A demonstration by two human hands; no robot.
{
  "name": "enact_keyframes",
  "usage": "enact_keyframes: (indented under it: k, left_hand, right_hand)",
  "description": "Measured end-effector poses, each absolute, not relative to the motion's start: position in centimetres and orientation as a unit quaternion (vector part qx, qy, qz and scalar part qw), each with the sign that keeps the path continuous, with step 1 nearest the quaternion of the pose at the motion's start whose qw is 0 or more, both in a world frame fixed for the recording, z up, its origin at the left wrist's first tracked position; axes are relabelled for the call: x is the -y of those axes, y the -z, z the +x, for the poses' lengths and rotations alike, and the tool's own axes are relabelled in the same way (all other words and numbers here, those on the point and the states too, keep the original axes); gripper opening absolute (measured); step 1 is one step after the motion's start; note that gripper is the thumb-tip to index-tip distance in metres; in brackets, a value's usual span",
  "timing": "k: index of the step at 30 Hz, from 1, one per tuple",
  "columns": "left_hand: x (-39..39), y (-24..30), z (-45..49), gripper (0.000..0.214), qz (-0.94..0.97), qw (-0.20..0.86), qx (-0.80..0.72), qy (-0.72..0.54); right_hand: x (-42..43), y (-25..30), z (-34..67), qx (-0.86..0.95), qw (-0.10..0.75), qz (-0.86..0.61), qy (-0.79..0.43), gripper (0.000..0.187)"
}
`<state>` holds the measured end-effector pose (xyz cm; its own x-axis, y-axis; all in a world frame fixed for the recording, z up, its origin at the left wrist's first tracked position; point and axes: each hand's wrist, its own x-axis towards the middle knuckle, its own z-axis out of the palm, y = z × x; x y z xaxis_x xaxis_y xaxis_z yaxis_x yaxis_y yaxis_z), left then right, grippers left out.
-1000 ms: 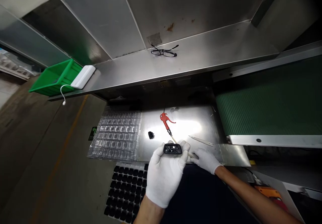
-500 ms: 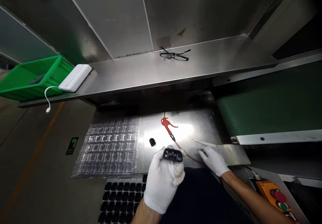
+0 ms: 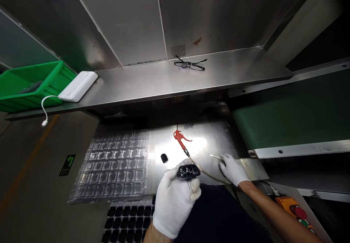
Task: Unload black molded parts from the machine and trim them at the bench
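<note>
Black plastic part [image 3: 189, 171]: underside hidden by white-gloved left hand [image 3: 174, 199]; left wrist cut off by bottom edge. Tweezers [image 3: 215, 157]: rear end hidden under right hand [image 3: 233, 169], grip unclear. Air hose [image 3: 207, 173]: far end lost near same glove. Small black piece [image 3: 164, 158]: too small to tell. Green crate [image 3: 32, 90]: cut off by left edge; grey item [image 3: 30, 87] inside unclear.
</note>
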<state>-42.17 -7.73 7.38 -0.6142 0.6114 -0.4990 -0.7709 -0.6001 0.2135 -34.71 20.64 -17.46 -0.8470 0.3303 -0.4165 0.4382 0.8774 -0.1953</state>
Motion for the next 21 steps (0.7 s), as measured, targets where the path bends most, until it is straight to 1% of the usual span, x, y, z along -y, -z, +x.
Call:
enact_keyframes:
  k: [4, 9, 14, 18, 21]
  left_hand:
    - [8.5, -6.1, -41.4, 0.02, -0.22, 0.356, -0.26, -0.87]
    - [10.0, -5.0, -40.4, 0.013, -0.249, 0.345, -0.262, -0.866]
    - [9.9, -5.7, -40.3, 0.026, -0.21, 0.326, -0.324, -0.863]
    - [9.3, -6.3, -40.8, 0.027, -0.148, 0.322, -0.35, -0.867]
    - [9.1, -6.2, -41.0, 0.027, -0.118, 0.313, -0.379, -0.863]
  right_hand:
    - [-20.6, 18.0, -34.3, -0.948, 0.204, 0.202, 0.138, 0.04]
    - [-20.5, 18.1, -34.0, -0.946, 0.207, 0.202, 0.148, 0.041]
    - [-20.0, 17.6, -34.5, -0.946, 0.193, 0.197, 0.169, 0.038]
    - [-19.1, 16.4, -35.3, -0.942, 0.173, 0.196, 0.211, 0.036]
    - [-18.0, 14.5, -36.2, -0.932, 0.145, 0.199, 0.267, 0.035]
